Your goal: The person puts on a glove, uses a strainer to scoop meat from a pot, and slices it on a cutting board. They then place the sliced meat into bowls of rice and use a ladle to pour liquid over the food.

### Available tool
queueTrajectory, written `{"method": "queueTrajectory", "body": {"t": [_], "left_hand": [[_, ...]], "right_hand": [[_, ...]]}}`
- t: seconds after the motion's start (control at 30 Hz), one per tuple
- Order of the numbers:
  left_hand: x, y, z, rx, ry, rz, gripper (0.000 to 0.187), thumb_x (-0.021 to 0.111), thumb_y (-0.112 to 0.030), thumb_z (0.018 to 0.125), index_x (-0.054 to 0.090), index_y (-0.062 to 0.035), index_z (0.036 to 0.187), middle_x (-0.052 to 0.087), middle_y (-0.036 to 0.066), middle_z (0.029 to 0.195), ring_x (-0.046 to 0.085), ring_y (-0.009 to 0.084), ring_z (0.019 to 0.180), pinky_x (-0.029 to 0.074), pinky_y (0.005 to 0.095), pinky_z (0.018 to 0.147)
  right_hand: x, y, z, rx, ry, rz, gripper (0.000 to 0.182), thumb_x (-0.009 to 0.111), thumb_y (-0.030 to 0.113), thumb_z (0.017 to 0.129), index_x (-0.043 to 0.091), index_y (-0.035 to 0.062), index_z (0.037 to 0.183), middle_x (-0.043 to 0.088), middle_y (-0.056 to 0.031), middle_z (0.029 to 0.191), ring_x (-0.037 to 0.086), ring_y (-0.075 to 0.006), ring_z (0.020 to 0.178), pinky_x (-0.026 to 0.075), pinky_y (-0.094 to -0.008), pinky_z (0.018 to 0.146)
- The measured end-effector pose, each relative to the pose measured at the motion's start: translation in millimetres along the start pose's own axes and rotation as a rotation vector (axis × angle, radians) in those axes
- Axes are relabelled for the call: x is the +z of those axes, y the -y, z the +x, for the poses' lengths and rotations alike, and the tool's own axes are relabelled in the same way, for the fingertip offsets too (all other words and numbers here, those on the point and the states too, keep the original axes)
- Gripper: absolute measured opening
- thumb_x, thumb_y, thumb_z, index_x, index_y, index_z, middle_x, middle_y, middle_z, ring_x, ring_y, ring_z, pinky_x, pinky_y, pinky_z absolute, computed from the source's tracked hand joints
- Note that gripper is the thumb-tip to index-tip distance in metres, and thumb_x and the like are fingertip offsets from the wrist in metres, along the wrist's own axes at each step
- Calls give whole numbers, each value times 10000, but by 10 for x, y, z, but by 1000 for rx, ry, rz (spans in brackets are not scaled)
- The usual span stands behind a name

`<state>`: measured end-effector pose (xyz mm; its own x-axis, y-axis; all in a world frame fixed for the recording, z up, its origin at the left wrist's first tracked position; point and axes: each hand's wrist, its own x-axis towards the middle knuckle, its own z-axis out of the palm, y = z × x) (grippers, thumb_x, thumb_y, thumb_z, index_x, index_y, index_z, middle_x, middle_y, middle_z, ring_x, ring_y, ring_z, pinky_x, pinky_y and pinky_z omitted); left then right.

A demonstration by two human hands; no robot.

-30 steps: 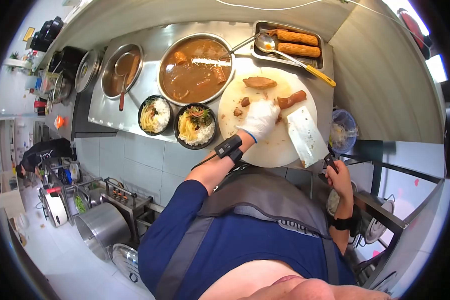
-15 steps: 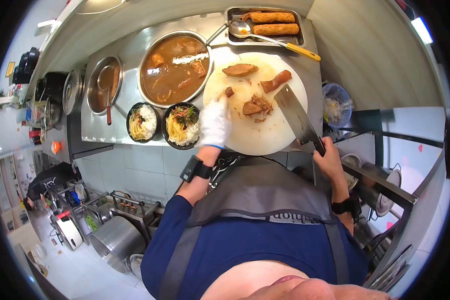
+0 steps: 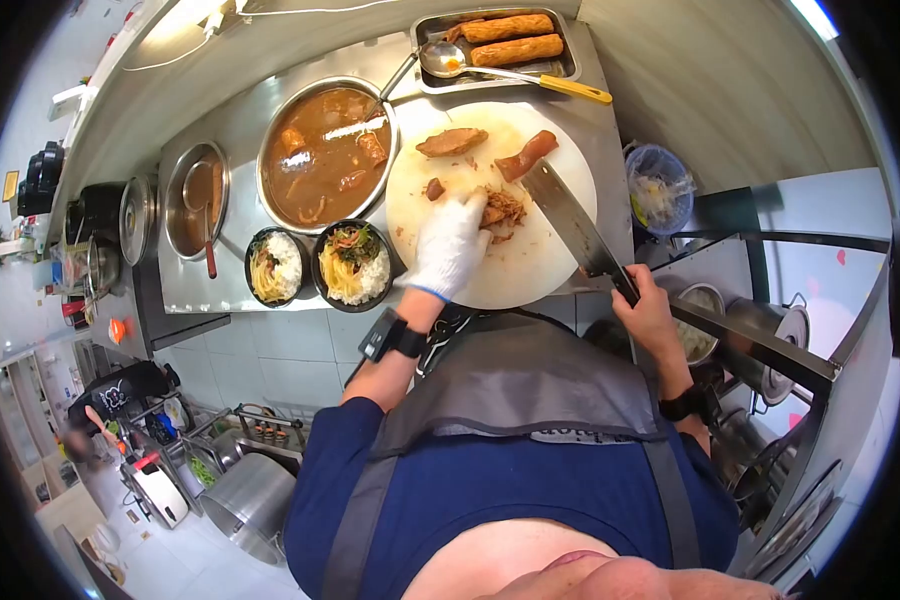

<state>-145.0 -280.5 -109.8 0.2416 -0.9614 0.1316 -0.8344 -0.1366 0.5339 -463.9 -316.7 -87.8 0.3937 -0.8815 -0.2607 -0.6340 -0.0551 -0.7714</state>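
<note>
My left hand [image 3: 454, 240], in a white glove, has its fingers bent round the left side of the chopped meat [image 3: 506, 208] on the round white cutting board [image 3: 530, 270]. Its fingertips partly cover the meat. My bare right hand [image 3: 646, 312] grips the black handle of a cleaver [image 3: 578, 226]. The blade points up and left, resting over the right part of the board. A brown slab of meat [image 3: 452, 142], a reddish-brown strip [image 3: 526, 156] and a small dark chunk [image 3: 434, 189] lie around the chopped pile.
Left of the board stand two black bowls of rice and toppings, one bowl [image 3: 354, 268] nearer. Behind them are a large pot of brown stew [image 3: 330, 150] and a smaller pot [image 3: 194, 200]. A tray [image 3: 568, 70] holds fried rolls and a yellow-handled spoon [image 3: 574, 88]. A lined bin [image 3: 660, 190] stands right.
My left hand has moved right from the board's left edge onto the chopped meat. The cleaver stays in my right hand. The whole view has shifted slightly.
</note>
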Motion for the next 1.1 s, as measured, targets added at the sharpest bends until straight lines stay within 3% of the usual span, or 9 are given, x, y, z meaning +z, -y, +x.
{"method": "queueTrajectory", "body": {"t": [0.07,0.27,0.5,0.6,0.8,0.9,0.97,1.07,1.1], "left_hand": [[174,140,72,85,250,200,277,702,-97,732,604,-23,980,648,182,913,625,378,930,512,466,801],[278,300,127,87,168,75,126,660,-76,745,622,-30,856,646,178,856,630,378,867,509,468,784],[278,344,190,-1,213,8,135,655,-141,796,665,-16,845,637,213,808,618,377,886,500,451,814],[231,358,175,-101,141,34,151,677,-144,792,670,-24,884,642,205,835,615,374,889,494,453,802],[282,436,196,35,178,181,177,712,-120,773,634,-45,914,637,190,925,608,368,911,496,458,812],[360,539,260,-30,-48,204,229,702,-97,776,623,-46,985,631,188,973,610,372,917,500,454,818],[204,375,316,98,-313,289,302,693,-84,780,611,-42,1068,628,193,1019,621,371,922,508,451,814],[-7,62,167,37,-172,219,393,703,-97,779,587,-40,1149,625,215,1052,631,373,928,520,444,807],[-2,-25,9,-53,-8,264,526,696,-107,785,527,-23,1276,620,244,1064,634,388,942,524,453,812]], "right_hand": [[21,-3,-5,-9,-1,-13,307,665,98,838,517,13,1094,670,-204,838,697,-330,791,519,-372,704],[50,17,20,26,15,8,314,673,108,840,521,17,1100,674,-209,851,695,-354,819,524,-389,714],[86,18,38,-29,8,33,334,683,122,833,528,14,1108,677,-216,892,692,-373,856,530,-404,741],[109,-1,44,-25,14,56,337,680,127,832,530,11,1111,673,-223,894,688,-379,863,529,-406,745],[144,-31,8,-1,-1,-62,325,664,148,843,531,29,1115,675,-229,900,669,-409,847,530,-438,724],[165,-85,0,-74,-24,-163,326,667,154,839,536,51,1119,678,-222,875,665,-416,820,531,-458,699],[225,-105,9,-128,-35,-200,320,667,157,838,533,59,1112,673,-214,850,663,-413,798,526,-468,684],[366,-46,76,-199,-27,-280,313,665,153,844,525,61,1108,668,-201,833,662,-403,777,522,-471,671],[422,-10,94,-212,-7,-323,311,663,147,851,520,54,1112,667,-196,841,663,-396,778,523,-464,671]]}}
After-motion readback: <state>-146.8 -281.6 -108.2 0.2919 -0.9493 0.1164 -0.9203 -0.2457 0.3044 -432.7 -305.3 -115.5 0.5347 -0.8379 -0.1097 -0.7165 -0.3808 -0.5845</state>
